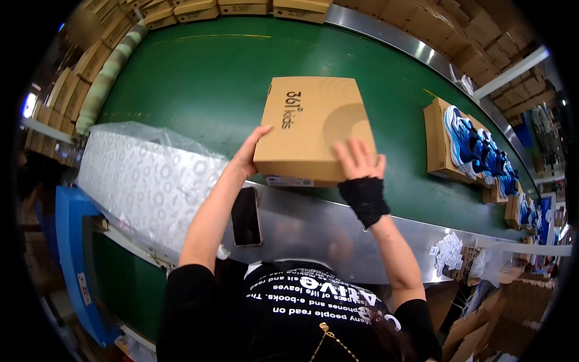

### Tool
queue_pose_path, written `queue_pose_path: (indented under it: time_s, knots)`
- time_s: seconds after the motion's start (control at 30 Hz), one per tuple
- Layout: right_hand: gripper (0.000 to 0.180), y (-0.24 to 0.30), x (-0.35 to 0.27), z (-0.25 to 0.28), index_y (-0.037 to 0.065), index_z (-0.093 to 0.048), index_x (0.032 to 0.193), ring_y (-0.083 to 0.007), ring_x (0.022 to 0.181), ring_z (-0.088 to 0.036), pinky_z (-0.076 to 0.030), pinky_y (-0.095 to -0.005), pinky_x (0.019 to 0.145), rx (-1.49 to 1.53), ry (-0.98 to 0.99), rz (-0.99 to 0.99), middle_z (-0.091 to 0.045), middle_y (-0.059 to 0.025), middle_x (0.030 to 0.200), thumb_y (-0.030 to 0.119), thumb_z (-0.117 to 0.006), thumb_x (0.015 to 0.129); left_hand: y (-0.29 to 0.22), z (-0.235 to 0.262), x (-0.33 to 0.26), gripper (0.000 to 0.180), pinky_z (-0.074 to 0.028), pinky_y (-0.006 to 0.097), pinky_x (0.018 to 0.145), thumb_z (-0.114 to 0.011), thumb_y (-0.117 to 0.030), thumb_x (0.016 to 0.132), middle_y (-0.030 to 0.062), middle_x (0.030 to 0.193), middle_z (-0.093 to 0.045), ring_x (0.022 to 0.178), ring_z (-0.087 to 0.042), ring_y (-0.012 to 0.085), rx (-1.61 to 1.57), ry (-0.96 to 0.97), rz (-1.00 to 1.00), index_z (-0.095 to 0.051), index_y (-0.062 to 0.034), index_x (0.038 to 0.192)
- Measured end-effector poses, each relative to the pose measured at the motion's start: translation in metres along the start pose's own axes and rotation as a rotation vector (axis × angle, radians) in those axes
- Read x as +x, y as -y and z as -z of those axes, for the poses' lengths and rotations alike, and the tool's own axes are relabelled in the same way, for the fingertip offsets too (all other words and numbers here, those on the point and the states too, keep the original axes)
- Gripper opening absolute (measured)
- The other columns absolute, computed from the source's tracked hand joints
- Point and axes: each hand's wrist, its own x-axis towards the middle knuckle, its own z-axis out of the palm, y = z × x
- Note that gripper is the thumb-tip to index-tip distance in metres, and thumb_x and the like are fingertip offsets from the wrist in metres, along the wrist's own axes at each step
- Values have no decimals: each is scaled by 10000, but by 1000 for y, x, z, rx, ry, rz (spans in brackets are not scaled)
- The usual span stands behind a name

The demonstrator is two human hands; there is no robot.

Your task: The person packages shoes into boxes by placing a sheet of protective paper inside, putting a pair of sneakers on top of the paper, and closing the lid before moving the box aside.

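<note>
A closed brown cardboard shoebox (310,127) with dark print on its lid is in front of me over the green belt. My left hand (250,152) grips its left side, thumb near the lid's edge and the other fingers mostly hidden. On the lid's near right corner is my right hand (360,160), slightly blurred, its fingers spread and a black wrist wrap below it. Whether its palm presses on the lid, I cannot tell. A dark phone (246,217) lies on the metal edge near my left forearm.
Patterned tissue sheets (151,187) under clear plastic lie at the left. Blue sneakers (467,145) rest on cardboard boxes along the right of the green belt (199,66). Small white labels (447,252) are heaped on the metal edge (313,223). More shoeboxes (244,7) line the far side.
</note>
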Motion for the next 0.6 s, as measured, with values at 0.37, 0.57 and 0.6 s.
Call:
queue_pose_path:
  time_s: [0.37,0.57,0.6]
  knots:
    - [477,13,-65,20,24,-434,1149,-348,1122,-385,-374,-386,892,510,-147,-30,-303,-192,1275,-19,-560,691,-28,36,-184,516,-447,383,725,-484,-481,743,63,1023,-540,901,-525,209,-308,-185,-353,-493,-109,1100]
    - [449,-41,-155,-41,38,-456,1107,-338,1064,-423,-379,-389,877,507,99,-207,-285,-189,1286,47,-573,673,1,73,-280,440,-475,332,706,-462,-409,776,52,994,-565,858,-560,197,-483,-544,-769,-506,-96,1082]
    - [447,-50,-169,-48,40,-459,1102,-340,1060,-423,-380,-390,874,506,129,-280,-279,-189,1289,55,-575,671,11,84,-290,449,-470,353,753,-461,-395,774,58,1033,-563,909,-560,216,-502,-577,-822,-505,-85,1096]
